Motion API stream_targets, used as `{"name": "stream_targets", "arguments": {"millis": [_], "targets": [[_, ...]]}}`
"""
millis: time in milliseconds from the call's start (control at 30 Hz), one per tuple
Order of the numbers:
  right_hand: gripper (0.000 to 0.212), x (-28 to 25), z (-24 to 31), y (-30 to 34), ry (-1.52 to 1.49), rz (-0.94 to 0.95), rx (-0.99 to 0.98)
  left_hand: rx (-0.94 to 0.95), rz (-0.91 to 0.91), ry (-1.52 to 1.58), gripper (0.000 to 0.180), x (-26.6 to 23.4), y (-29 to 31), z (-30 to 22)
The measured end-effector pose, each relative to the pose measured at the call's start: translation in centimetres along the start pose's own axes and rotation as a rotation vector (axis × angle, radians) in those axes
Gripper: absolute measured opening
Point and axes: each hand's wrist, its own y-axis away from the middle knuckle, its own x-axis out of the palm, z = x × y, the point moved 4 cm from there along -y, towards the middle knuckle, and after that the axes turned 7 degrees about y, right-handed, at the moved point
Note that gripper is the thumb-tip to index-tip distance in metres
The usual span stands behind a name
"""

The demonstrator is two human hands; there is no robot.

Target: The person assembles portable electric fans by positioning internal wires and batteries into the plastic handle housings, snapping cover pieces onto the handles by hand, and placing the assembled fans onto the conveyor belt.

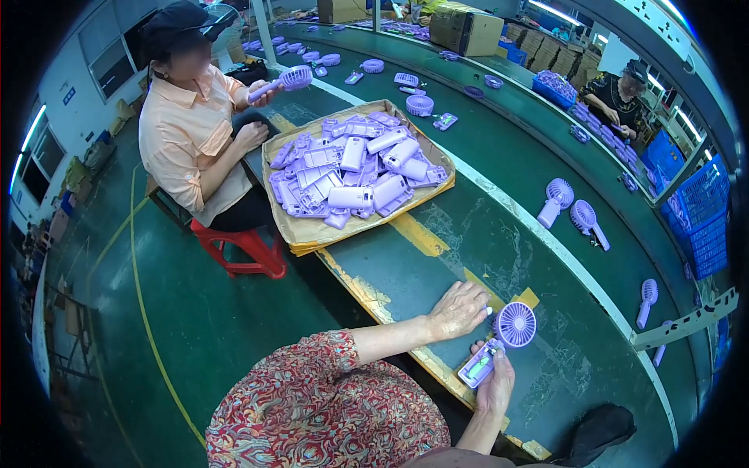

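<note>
In my right hand [497,384] is a purple handheld fan, its round slatted head [516,324] pointing away from me over the table edge. The fan's handle [476,368] lies open, with a green-and-white part inside, and my fingers wrap round its side. My left hand [459,312] is just left of the fan head, apart from it, with the fingers curled in. At its fingertips shows a small white piece [488,310], too small to name. Farther left, a cardboard tray [312,239] is heaped with purple plastic handle shells [353,154].
A person in a peach shirt [175,140] sits at the left on a red stool [242,249], holding a purple fan [295,78]. Beyond the table, a green conveyor belt [499,148] carries several fans. A blue crate [702,222] stands right; a black cloth item [601,433] lies near.
</note>
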Motion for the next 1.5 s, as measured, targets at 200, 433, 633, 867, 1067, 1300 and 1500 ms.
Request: {"name": "stream_targets", "arguments": {"millis": [200, 433, 633, 867, 1067, 1300, 1500], "targets": [[0.031, 0.3, 0.1, 0.1, -0.005, -0.011, 0.006, 0.013, -0.011, -0.009, 0.024, -0.4, -0.1, -0.1], [0.031, 0.5, 0.2, 0.2, 0.007, -0.004, -0.004, 0.010, -0.014, -0.008, 0.024, -0.4, 0.0, 0.1], [0.030, 0.2, -0.2, 0.0, 0.008, -0.008, 0.002, -0.006, 0.004, -0.004, 0.025, -0.5, 0.1, 0.1], [0.028, 0.7, 0.2, 0.1, -0.001, -0.029, 0.007, -0.020, 0.028, 0.038, 0.027, -0.7, -0.3, 0.2], [0.028, 0.9, 0.3, -0.3, -0.012, -0.026, 0.012, -0.027, 0.034, 0.022, 0.028, -0.9, -0.7, 0.3], [0.026, 0.8, 0.2, -0.3, -0.010, -0.021, 0.021, -0.039, 0.036, 0.021, 0.030, -0.8, -0.5, 0.4], [0.026, 0.4, 0.0, 0.8, -0.016, -0.033, 0.030, -0.016, 0.024, 0.026, 0.026, -1.0, 0.1, -0.5]]}}
